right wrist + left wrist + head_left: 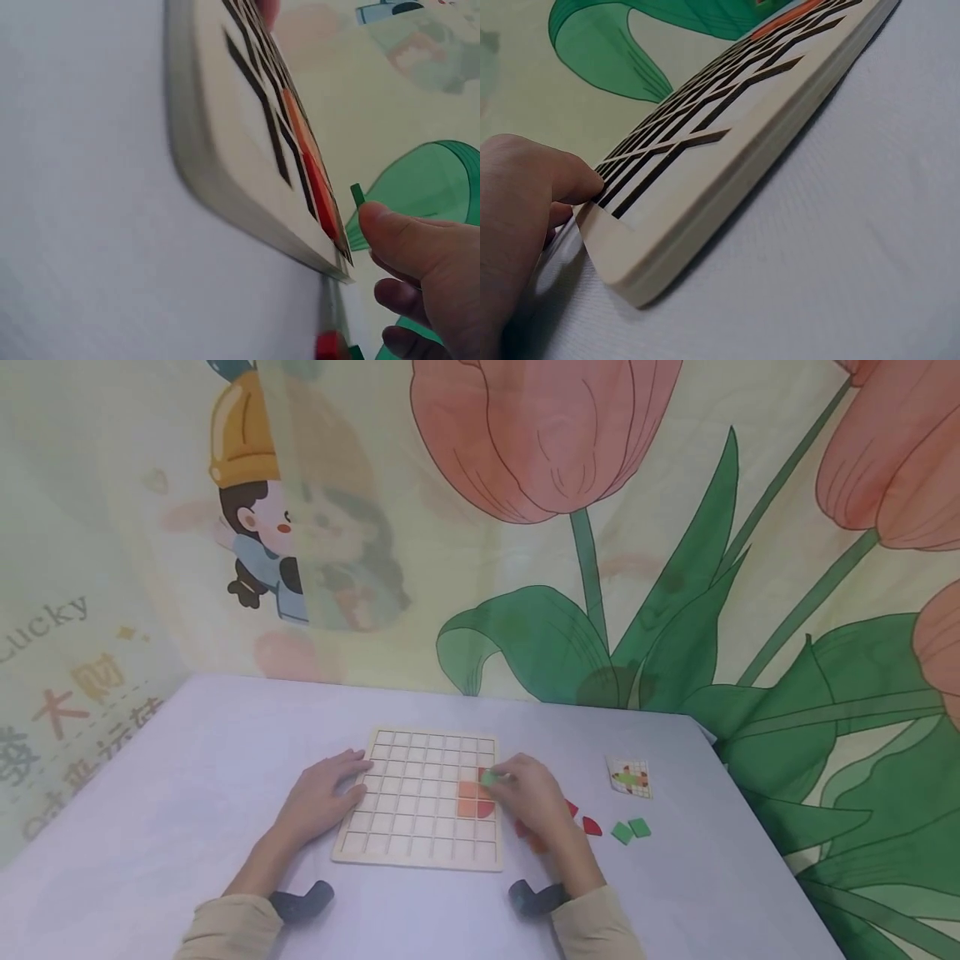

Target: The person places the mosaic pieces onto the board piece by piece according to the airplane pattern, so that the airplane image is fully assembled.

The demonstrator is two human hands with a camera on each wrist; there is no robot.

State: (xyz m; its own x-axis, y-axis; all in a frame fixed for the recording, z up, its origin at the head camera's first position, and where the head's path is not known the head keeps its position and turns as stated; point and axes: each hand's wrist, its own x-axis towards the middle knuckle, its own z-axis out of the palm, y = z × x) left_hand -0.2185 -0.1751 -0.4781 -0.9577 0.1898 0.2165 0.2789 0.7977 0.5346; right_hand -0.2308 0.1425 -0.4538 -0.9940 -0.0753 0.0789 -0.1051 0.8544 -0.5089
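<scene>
A pale wooden grid board (412, 793) lies on the white table. My left hand (318, 797) rests at its left side; in the left wrist view the thumb (577, 178) touches the board's edge. Between the thumb and fingers of my right hand (528, 789) is a small green tile (489, 777), held above the right side of the board; its thin edge shows in the right wrist view. Orange tiles (467, 808) and a red quarter-round tile (486, 809) sit in cells along the board's right part. Another red tile there is partly hidden.
Right of the board lie a red quarter-round piece (592, 827) and two green square tiles (622, 833). Other red and orange pieces are partly covered by my right forearm. Farther back is a small pattern card (630, 777). A printed cloth with tulips (547, 435) hangs behind the table.
</scene>
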